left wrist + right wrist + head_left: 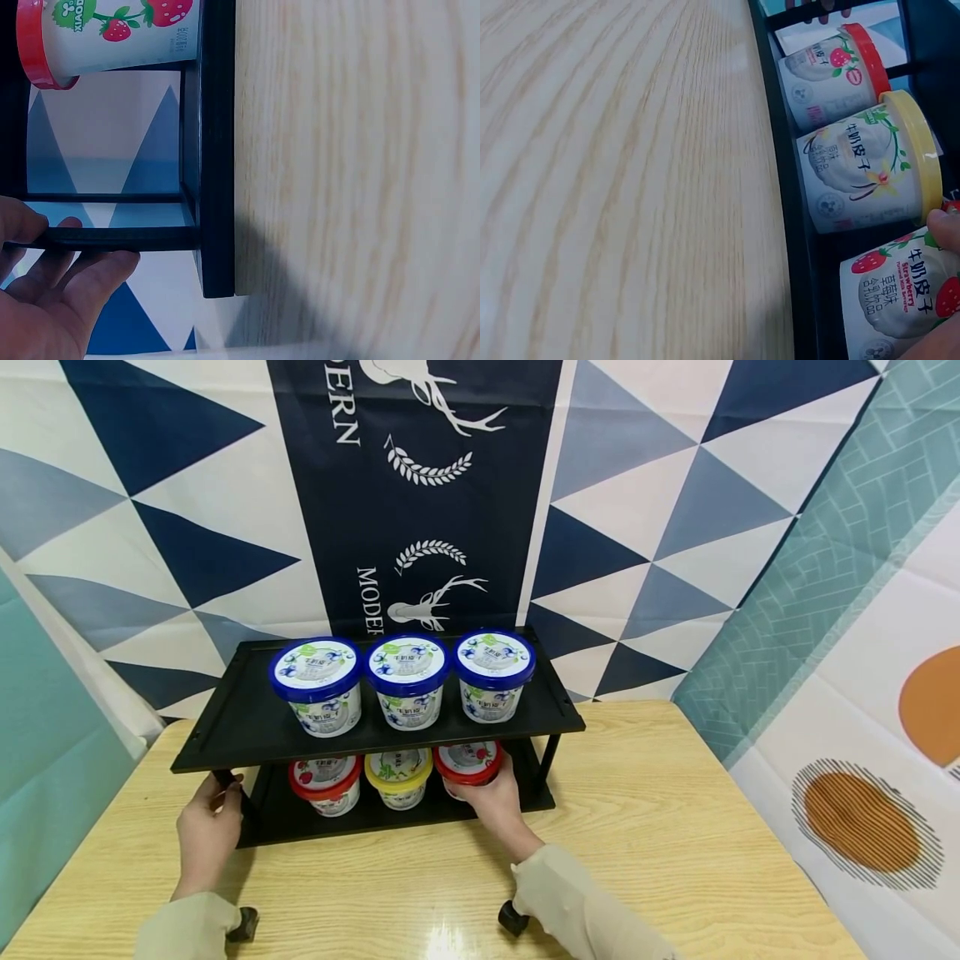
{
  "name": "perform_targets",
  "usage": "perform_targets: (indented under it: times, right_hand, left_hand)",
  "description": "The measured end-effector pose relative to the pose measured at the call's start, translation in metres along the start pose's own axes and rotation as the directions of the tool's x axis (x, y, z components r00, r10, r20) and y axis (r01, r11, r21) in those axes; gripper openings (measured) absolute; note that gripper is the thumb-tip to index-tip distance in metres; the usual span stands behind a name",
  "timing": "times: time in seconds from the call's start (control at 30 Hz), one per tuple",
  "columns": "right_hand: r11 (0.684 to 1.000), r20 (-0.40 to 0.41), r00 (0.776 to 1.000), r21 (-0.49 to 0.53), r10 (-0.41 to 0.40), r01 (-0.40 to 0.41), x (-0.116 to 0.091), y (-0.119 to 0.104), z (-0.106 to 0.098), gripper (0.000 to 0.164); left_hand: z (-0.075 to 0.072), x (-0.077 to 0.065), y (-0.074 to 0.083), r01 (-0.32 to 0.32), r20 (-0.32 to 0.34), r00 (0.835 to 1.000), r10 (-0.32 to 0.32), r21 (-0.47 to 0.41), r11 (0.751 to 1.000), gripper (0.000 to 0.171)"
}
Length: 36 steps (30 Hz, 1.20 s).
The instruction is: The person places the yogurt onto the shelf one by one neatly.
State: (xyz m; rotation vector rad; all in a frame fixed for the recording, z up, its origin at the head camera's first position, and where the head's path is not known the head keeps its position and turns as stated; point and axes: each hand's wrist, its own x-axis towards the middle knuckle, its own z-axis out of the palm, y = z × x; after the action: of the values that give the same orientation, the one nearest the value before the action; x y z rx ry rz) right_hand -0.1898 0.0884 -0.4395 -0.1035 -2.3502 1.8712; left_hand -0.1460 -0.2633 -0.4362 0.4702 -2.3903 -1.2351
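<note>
A black two-tier rack [217,718] stands on the wooden table. My left hand [208,833] grips its left front post [150,238], thumb on one side and fingers on the other in the left wrist view. On the lower tier, my right hand [491,797] holds the rightmost red-lidded strawberry tub [889,296] by its lid and side. That tub stands beside a yellow-lidded tub [401,777], with another red-lidded tub [326,781] at the left. The right hand is partly cut off in the right wrist view.
Three blue-lidded tubs [407,672] stand in a row on the upper tier, above the lower tubs. The upper tier overhangs my right hand's reach. Behind the rack hangs a patterned cloth [615,527]. The light wooden table [637,827] extends in front and to the right.
</note>
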Motion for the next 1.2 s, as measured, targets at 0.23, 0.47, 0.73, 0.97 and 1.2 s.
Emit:
perform_targets:
  times: [0.23,0.47,0.73,0.97,1.2]
  right_hand:
    - [1.0,-0.015,1.0,-0.003,0.01,-0.01,0.001,0.003,0.002,0.09]
    - [1.0,-0.043,0.999,-0.012,0.013,-0.014,0.002,0.005,0.007,0.091]
    - [1.0,-0.064,0.998,-0.002,0.016,-0.016,0.003,0.007,0.011,0.09]
    - [1.0,-0.081,0.996,0.0,0.025,-0.025,0.002,0.009,0.011,0.09]
    - [0.999,-0.096,0.995,-0.001,0.035,-0.035,0.003,0.01,0.013,0.091]
  left_hand:
    - [0.0,0.0,0.0,0.006,0.008,1.0,-0.006,-0.003,1.0,0.034]
    - [-0.001,0.001,-0.001,0.002,0.003,1.0,-0.002,0.008,1.0,0.032]
    - [-0.001,0.0,0.0,0.005,0.006,1.0,-0.005,0.004,1.0,0.032]
    - [0.0,0.0,0.0,0.008,0.009,1.0,-0.008,0.002,1.0,0.034]
    - [0.0,0.0,0.0,-0.002,0.001,1.0,0.002,-0.003,1.0,0.032]
